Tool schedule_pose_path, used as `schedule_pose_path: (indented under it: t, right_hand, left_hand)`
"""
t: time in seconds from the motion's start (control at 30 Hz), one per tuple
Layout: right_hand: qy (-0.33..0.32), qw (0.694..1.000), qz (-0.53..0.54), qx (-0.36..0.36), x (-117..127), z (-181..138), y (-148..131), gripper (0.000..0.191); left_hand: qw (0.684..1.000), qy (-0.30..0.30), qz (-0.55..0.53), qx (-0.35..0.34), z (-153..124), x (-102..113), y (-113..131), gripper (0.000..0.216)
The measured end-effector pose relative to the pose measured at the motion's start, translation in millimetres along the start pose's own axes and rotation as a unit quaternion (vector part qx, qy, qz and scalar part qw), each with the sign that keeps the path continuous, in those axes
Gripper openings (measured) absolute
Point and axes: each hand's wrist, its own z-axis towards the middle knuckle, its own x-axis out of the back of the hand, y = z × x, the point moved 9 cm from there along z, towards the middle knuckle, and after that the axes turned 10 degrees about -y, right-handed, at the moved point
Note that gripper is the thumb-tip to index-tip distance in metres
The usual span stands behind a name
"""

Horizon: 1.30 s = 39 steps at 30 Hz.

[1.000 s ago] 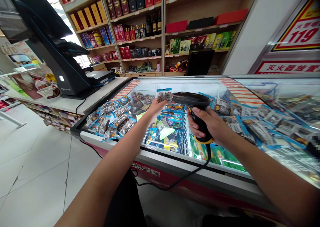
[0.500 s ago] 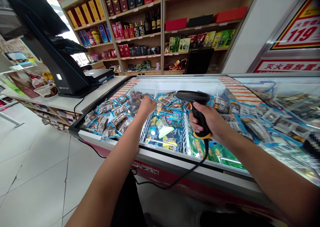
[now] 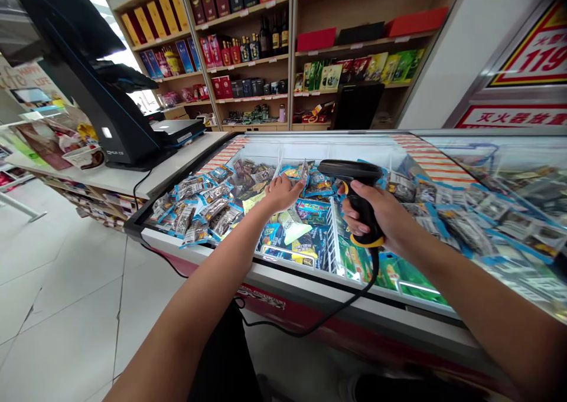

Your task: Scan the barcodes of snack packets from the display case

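My right hand point(image 3: 386, 216) is closed round the grip of a black barcode scanner point(image 3: 352, 170) with a yellow ring, held above the chest freezer point(image 3: 310, 290). The scanner's head points left. My left hand point(image 3: 280, 193) reaches over the freezer glass with its fingers stretched out. Its fingertips touch a small blue-edged snack packet point(image 3: 302, 170) just left of the scanner's head. A pile of similar snack packets point(image 3: 199, 204) lies to the left of that hand.
More packets point(image 3: 456, 213) cover the glass lid on the right. The scanner's black cable point(image 3: 310, 325) hangs down the freezer front. A checkout terminal point(image 3: 104, 118) stands on the white counter at left. Shelves of boxes and bottles point(image 3: 252, 42) line the back wall.
My left hand held a packet up to the scanner, then set it down on the left pile, and has now moved right to another packet. The scanner has barely shifted.
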Motion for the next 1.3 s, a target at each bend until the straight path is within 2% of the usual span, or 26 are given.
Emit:
schedule_pose_path:
  t: [0.1, 0.2, 0.27, 0.33, 0.43, 0.57, 0.63, 0.73, 0.8, 0.93, 1.07, 1.17, 1.23, 1.3]
  right_hand:
    - [0.005, 1.000, -0.004, -0.005, 0.6, -0.2, 1.2, 0.043]
    - [0.009, 1.000, -0.004, -0.008, 1.3, -0.2, 2.3, 0.046]
    - [0.008, 1.000, -0.003, -0.010, 0.9, 0.0, 2.5, 0.048]
    - [0.006, 1.000, -0.005, -0.015, 0.1, 0.2, 2.8, 0.050]
    - [0.002, 1.000, -0.012, -0.018, -1.0, 0.4, 2.8, 0.053]
    - [-0.006, 1.000, -0.018, -0.018, -2.8, 0.7, 2.4, 0.053]
    - [-0.006, 1.000, -0.017, -0.015, -2.9, 0.2, 1.6, 0.053]
    - [-0.005, 1.000, -0.014, -0.017, -3.0, -0.9, 1.1, 0.051]
    - [-0.004, 1.000, -0.013, -0.018, -2.9, -1.4, 1.1, 0.049]
    - [-0.004, 1.000, -0.015, -0.013, -2.5, -0.7, 0.7, 0.047]
    - [-0.010, 1.000, -0.019, -0.010, -2.3, 0.9, 1.2, 0.045]
    - [-0.013, 1.000, -0.023, -0.010, -0.9, 1.8, 2.7, 0.045]
    - [-0.017, 1.000, -0.025, -0.006, -0.6, 1.9, 3.3, 0.045]
    - [-0.028, 0.999, -0.030, 0.002, -2.3, 1.5, 2.6, 0.044]
  left_hand:
    - [0.998, 0.047, 0.018, 0.044, -3.4, 15.5, -12.5, 0.098]
    - [0.980, 0.143, 0.065, 0.119, -17.7, 51.8, -38.6, 0.090]
    - [0.960, 0.181, 0.107, 0.184, -30.3, 75.8, -61.1, 0.078]
    - [0.949, 0.159, 0.121, 0.242, -38.1, 88.2, -84.7, 0.071]
    - [0.950, 0.087, 0.100, 0.281, -40.7, 87.3, -104.9, 0.070]
    - [0.963, 0.034, 0.130, 0.231, -33.4, 71.8, -89.5, 0.066]
    - [0.970, 0.031, 0.170, 0.171, -28.5, 64.7, -72.9, 0.063]
    - [0.975, 0.048, 0.198, 0.093, -24.7, 61.2, -58.2, 0.072]
    - [0.972, 0.060, 0.205, 0.095, -23.7, 64.0, -62.7, 0.076]
    - [0.968, 0.022, 0.213, 0.129, -19.5, 60.9, -79.7, 0.063]
    - [0.967, 0.082, 0.211, 0.118, -19.1, 71.5, -77.1, 0.049]
    - [0.978, 0.141, 0.140, 0.068, -18.3, 82.2, -67.4, 0.036]
    - [0.984, 0.175, 0.020, 0.002, -17.5, 87.6, -58.0, 0.032]
    - [0.969, 0.187, -0.145, -0.066, -16.5, 87.7, -49.3, 0.035]
